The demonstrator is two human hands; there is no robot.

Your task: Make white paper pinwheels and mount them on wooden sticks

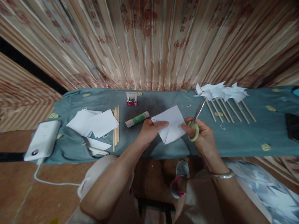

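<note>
My left hand [149,130] pinches a folded white paper square [171,123] by its left edge, over the teal cloth [245,137]. My right hand [202,134] grips scissors [196,123] with pale green handles, fingers through the loops. The blades point up and away, just right of the paper. A glue stick [137,119] lies to the left of my left hand.
A heap of white paper squares [93,123] and wooden sticks [116,127] lie at left. A small red box of pins [132,99] sits at the back. Finished paper pinwheels on sticks [224,96] lie at right. A white device with cable [43,140] rests at the left edge. A dark phone [293,126] lies at far right.
</note>
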